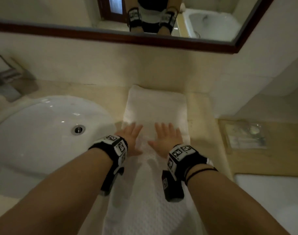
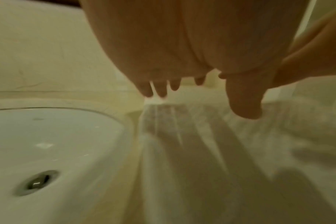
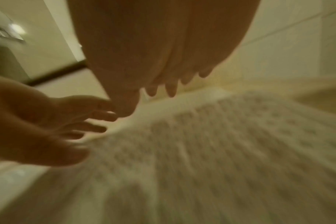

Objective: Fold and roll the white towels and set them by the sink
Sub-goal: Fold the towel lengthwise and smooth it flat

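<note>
White towel [image 1: 155, 107]: lies flat in a long strip on the counter [image 1: 200, 106], at 3 o'clock of the sink [image 1: 43, 126]. Left hand [image 1: 131, 138], right hand [image 1: 166, 139]: side by side over its middle, fingers straight and spread, gripping nothing; contact uncertain.

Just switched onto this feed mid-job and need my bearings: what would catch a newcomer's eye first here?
First, the two open hands, left hand and right hand, spread side by side over a long white towel that runs from the wall down the counter toward the person. Next, the white sink with its metal drain, just left of the towel. Above, a dark-framed mirror reflects a bathtub.
</note>
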Demonstrator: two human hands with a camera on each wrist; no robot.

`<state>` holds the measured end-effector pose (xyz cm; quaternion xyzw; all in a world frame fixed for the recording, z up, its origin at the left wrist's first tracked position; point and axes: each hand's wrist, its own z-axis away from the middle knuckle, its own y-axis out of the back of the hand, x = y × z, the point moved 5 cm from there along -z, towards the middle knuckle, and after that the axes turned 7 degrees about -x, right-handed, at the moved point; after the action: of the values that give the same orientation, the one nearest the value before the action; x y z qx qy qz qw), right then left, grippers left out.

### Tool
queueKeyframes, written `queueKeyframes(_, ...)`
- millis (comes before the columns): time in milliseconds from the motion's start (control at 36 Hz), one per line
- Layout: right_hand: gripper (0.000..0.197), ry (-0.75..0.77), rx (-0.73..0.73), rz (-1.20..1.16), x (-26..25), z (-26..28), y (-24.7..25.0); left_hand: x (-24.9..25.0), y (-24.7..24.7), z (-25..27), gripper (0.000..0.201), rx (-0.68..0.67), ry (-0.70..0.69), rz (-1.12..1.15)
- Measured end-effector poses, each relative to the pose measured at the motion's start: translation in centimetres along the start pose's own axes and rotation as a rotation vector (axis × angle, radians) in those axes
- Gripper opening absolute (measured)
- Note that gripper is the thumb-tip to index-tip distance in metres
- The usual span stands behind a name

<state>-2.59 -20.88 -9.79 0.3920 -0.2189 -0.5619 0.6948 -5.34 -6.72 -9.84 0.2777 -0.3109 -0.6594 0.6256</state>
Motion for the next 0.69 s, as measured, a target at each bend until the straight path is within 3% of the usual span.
queueKeyframes(28, 0.072, -0.009, -0.097, 0.008, 0.3, -0.8, -1.7, -0.7, -1.7, -0.6, 0.098, -0.073, 0.005, -0.002)
queueKeyframes(83, 0.073, -0.028, -0.155, 0.006, 1.4, -1.4, -3.7, -1.9, -4.2, -1.3, 0.103, -0.12, 0.025, 0.027)
queueKeyframes(472, 0.075, 0.032, -0.113, 0.007, 2.9, -3.5, -2.2, -2.1, -3.6, -3.5, 0.104, -0.091, 0.153, 0.106)
queueKeyframes(694, 0.067, -0.012, -0.098, 0.011, 6.2, 1.7, -5.8, -1.9, -2.5, -3.3, 0.107, -0.106, 0.174, 0.093)
